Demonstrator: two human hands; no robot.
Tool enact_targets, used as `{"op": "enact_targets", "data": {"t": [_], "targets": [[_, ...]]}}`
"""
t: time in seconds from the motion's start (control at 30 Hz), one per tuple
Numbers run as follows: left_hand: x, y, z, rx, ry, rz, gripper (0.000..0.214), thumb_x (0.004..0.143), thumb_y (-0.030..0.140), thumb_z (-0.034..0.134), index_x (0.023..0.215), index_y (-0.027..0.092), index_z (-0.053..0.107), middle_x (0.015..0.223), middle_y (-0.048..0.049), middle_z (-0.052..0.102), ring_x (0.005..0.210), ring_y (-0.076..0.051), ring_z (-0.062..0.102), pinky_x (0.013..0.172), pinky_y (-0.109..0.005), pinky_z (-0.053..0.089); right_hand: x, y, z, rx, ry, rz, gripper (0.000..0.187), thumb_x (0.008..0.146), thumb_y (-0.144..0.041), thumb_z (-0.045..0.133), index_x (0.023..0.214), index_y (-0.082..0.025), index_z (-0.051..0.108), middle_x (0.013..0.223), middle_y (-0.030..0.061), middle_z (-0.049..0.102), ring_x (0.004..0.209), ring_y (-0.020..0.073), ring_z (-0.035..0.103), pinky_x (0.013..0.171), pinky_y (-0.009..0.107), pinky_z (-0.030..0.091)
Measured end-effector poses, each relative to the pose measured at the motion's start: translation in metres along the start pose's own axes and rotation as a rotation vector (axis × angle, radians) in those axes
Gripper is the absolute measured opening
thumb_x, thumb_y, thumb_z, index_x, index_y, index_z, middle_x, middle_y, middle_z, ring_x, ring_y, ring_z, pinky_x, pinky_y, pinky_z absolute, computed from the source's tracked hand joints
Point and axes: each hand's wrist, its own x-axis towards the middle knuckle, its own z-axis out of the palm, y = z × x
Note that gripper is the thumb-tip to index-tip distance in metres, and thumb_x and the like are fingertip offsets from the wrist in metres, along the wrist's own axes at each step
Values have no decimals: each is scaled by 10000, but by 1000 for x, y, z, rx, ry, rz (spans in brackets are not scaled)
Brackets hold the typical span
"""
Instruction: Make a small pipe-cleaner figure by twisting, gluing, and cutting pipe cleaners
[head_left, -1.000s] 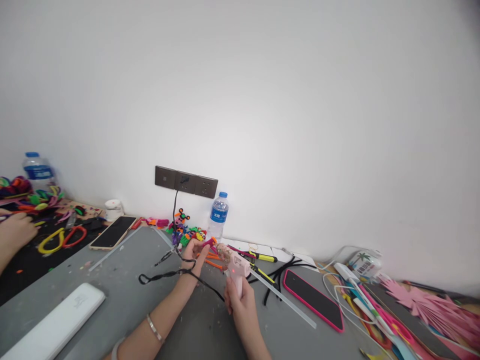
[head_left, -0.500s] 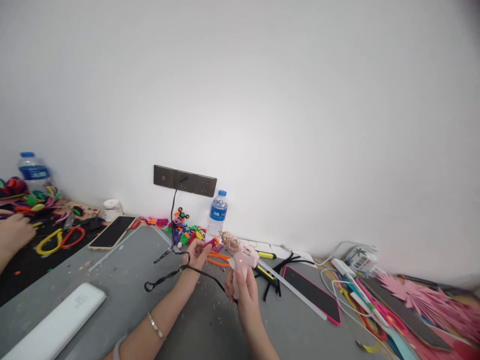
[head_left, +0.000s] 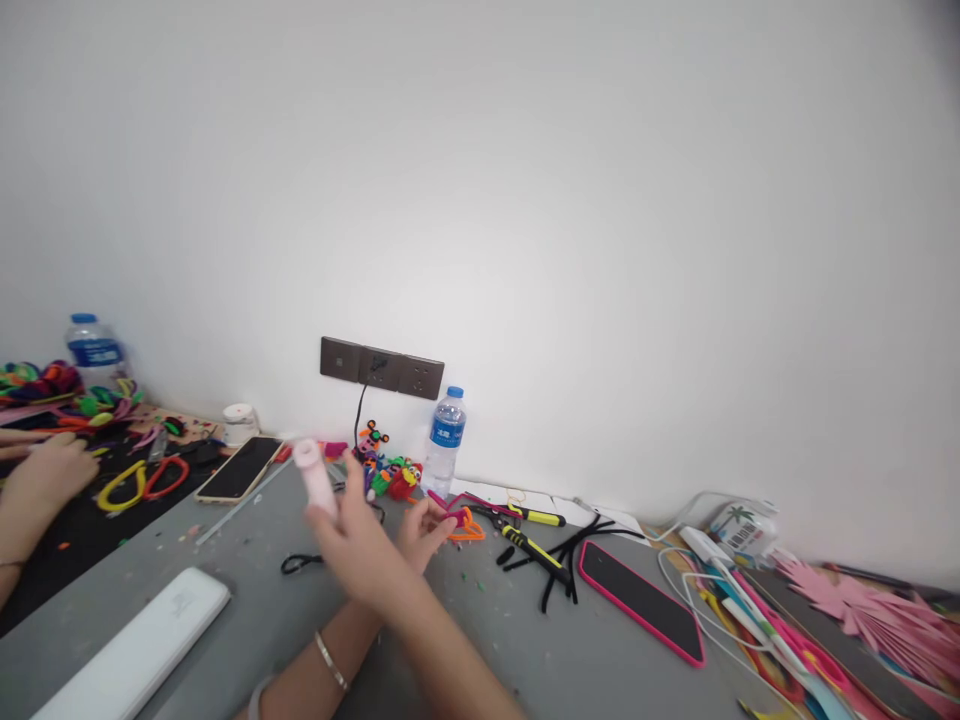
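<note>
My right hand [head_left: 358, 540] grips a pale pink glue gun [head_left: 317, 482], its arm crossing over my left forearm. The gun's rear end faces me, and its nozzle is hidden. Beyond it, my left hand [head_left: 421, 532] pinches a small magenta and orange pipe-cleaner piece [head_left: 456, 518] just above the grey mat [head_left: 495, 620]. An orange pipe-cleaner shape [head_left: 471, 528] lies at its fingertips. Close behind stand small colourful pipe-cleaner figures [head_left: 397, 478] and a water bottle [head_left: 446, 440]. Yellow-black pliers [head_left: 534, 550] lie to the right.
Black pipe cleaners [head_left: 574, 555] and a pink-edged phone [head_left: 641, 603] lie on the right. A white oblong device [head_left: 142, 645] rests front left, with another phone [head_left: 238, 470] behind. A co-worker's hand [head_left: 49, 480] is far left, near scissors [head_left: 124, 487]. A black cord hangs from the wall socket [head_left: 382, 367].
My right hand has swung left with the glue gun, over my left arm. My left hand has shifted slightly right and down with the pipe-cleaner piece. The view has shifted a little left.
</note>
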Motion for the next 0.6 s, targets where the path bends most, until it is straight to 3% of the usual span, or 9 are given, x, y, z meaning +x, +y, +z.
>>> {"op": "enact_targets", "data": {"t": [0.07,0.13,0.2,0.4,0.6], "targets": [[-1,2,-2,10,-190,-49,242,671,387,747,668,201,593,528,18,579,494,-152,528,452,-237,357,6,-1,17,-166,-168,31,765,876,-288,479,1473,-53,61,857,135,696,681,258,678,582,324,491],[-1,2,-4,40,-237,-58,252,721,415,697,703,196,574,549,29,566,510,-136,517,470,-223,356,11,1,32,-284,-249,39,816,843,-265,507,1473,-29,46,1040,231,668,837,333,686,648,390,512],[-1,2,-4,72,-242,-62,273,738,436,670,715,189,556,554,41,550,503,-120,501,477,-212,357,13,4,46,-358,-267,51,818,814,-233,533,1469,-30,88,1145,267,618,948,364,662,714,433,520],[1,9,-5,121,-227,-74,298,725,452,674,733,177,559,565,46,536,505,-110,492,483,-200,363,11,13,65,-518,-316,107,830,729,-163,602,1440,-50,190,1158,281,593,973,364,645,730,446,534],[4,3,-6,141,-268,-79,324,734,485,650,829,180,593,600,32,559,528,-128,520,473,-211,373,-16,6,38,-580,-184,-65,488,778,-275,620,1225,-136,483,1087,177,626,990,323,597,781,452,516]]}}
